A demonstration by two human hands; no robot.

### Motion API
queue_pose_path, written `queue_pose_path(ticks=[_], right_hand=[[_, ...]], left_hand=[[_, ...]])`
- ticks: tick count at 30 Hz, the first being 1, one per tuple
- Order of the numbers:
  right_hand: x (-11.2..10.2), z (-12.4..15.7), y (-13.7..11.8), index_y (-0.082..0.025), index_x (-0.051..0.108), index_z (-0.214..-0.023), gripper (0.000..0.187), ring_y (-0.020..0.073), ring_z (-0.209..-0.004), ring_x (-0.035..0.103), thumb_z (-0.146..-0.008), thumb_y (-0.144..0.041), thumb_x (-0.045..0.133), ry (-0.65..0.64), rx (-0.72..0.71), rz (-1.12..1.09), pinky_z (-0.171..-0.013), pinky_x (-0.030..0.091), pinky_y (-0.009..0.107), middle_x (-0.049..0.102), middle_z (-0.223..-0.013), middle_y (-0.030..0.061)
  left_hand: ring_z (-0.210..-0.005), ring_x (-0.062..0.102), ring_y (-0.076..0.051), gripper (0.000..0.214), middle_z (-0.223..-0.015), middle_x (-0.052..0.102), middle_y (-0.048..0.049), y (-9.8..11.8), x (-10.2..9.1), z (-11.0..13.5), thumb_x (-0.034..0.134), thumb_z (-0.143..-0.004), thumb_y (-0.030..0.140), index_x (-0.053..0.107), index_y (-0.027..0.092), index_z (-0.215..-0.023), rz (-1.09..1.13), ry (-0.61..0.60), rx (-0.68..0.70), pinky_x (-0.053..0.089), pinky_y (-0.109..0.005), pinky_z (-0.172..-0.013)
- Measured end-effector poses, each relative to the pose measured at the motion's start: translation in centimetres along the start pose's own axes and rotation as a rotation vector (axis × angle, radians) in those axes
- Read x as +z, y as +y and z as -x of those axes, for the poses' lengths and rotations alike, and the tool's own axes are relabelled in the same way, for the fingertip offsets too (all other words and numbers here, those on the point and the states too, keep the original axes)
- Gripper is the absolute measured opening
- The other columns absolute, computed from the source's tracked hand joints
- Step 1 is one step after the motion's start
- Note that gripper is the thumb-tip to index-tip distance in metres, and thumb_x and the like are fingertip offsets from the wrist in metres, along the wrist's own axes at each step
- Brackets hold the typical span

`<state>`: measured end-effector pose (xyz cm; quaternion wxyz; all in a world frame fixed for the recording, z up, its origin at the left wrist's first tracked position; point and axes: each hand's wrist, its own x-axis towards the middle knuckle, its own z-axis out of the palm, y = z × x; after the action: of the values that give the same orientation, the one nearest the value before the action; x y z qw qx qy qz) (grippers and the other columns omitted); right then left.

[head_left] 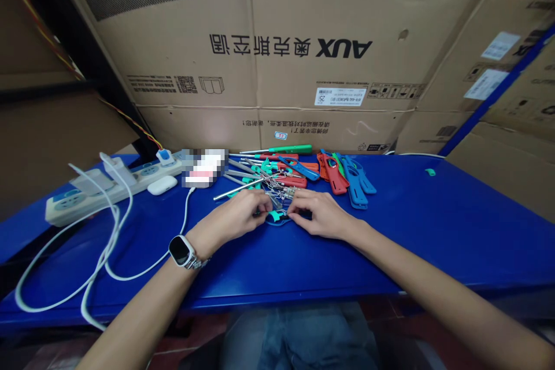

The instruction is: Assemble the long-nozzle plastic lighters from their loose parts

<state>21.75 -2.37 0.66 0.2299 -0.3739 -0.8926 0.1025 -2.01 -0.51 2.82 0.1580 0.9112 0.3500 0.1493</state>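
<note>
My left hand [245, 214], wearing a watch [181, 251] on its wrist, has its fingers pinched at a small teal plastic trigger piece [274, 216]. Opposite it, my right hand [318, 214] is closed, thumb and fingertips together beside a small dark part; what exactly they grip is too small to make out. Under the fingertips shows the edge of a blue plastic lighter casing [280, 222]. Just beyond the hands lies a heap of lighter parts: metal tubes [238, 189], teal pieces, thin white wires and small clear parts [286, 192].
Red lighter casings [335, 176] and blue casings [358, 188] lie right of the heap, a green-handled one [290, 149] behind it. At left are a power strip [150, 172], white cables [115, 225] and a white earbud case [162, 185]. A cardboard wall [286, 6] stands behind the blue table [312, 263].
</note>
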Motion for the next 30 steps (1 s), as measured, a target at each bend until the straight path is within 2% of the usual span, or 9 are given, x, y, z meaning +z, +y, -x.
queue_pose_path(ticks=[8, 14, 21, 25, 28, 30], right_hand=[[-0.2, -0.2, -0.2, -0.021, 0.067, -0.086, 0.011, 0.015, -0.083, 0.061, -0.09, -0.016, 0.058, -0.012, -0.016, -0.006, -0.073, 0.042, 0.026, 0.068, -0.085, 0.0011], [-0.3, -0.2, -0.3, -0.021, 0.066, -0.087, 0.011, 0.0154, -0.085, 0.061, -0.09, -0.017, 0.057, -0.015, -0.017, -0.004, -0.073, 0.041, 0.026, 0.069, -0.086, 0.0011], [-0.1, -0.1, -0.2, -0.021, 0.063, -0.086, 0.01, 0.0154, -0.083, 0.06, -0.09, -0.017, 0.055, -0.014, -0.002, -0.011, -0.072, 0.04, 0.026, 0.066, -0.081, 0.0007], [-0.3, -0.3, -1.2, -0.021, 0.06, -0.089, 0.005, 0.0143, -0.077, 0.058, -0.085, -0.019, 0.06, -0.02, 0.089, -0.008, -0.066, 0.037, 0.025, 0.062, -0.077, -0.001], [-0.1, -0.7, -2.4, -0.021, 0.057, -0.092, 0.019, 0.0141, -0.072, 0.057, -0.084, -0.036, 0.064, 0.011, 0.229, 0.021, -0.062, 0.033, 0.025, 0.062, -0.079, -0.0014], [0.2, -1.1, -3.1, -0.021, 0.056, -0.091, 0.023, 0.015, -0.075, 0.058, -0.083, -0.041, 0.064, 0.043, 0.276, 0.069, -0.061, 0.032, 0.026, 0.064, -0.084, -0.0002]], left_hand=[[-0.063, 0.055, -0.014, 0.014, -0.075, 0.066, -0.0017, -0.3, 0.2, -0.1, 0.055, -0.083, 0.012, 0.067, 0.017, -0.088, 0.057, -0.002, -0.027, 0.043, -0.026, -0.064], [-0.072, 0.058, -0.016, 0.019, -0.082, 0.067, -0.0035, 0.0, 0.5, -0.2, 0.054, -0.082, 0.008, 0.067, 0.017, -0.092, 0.037, 0.001, 0.005, 0.044, -0.026, -0.068], [-0.06, 0.055, -0.013, 0.013, -0.073, 0.065, -0.0021, 0.0, 0.7, -0.5, 0.055, -0.084, 0.013, 0.068, 0.015, -0.087, 0.154, 0.026, -0.07, 0.043, -0.024, -0.058], [-0.06, 0.055, -0.012, 0.012, -0.073, 0.065, -0.002, 0.0, 0.8, -0.4, 0.057, -0.086, 0.016, 0.069, 0.015, -0.087, 0.19, 0.02, -0.103, 0.042, -0.023, -0.058], [-0.06, 0.055, -0.012, 0.012, -0.072, 0.065, -0.0012, -0.3, 1.1, -0.4, 0.057, -0.086, 0.017, 0.07, 0.016, -0.086, 0.203, 0.022, -0.095, 0.042, -0.023, -0.058], [-0.06, 0.055, -0.012, 0.012, -0.073, 0.065, -0.0009, -0.6, 1.4, -0.5, 0.058, -0.086, 0.017, 0.069, 0.016, -0.086, 0.222, 0.027, -0.078, 0.043, -0.023, -0.058]])
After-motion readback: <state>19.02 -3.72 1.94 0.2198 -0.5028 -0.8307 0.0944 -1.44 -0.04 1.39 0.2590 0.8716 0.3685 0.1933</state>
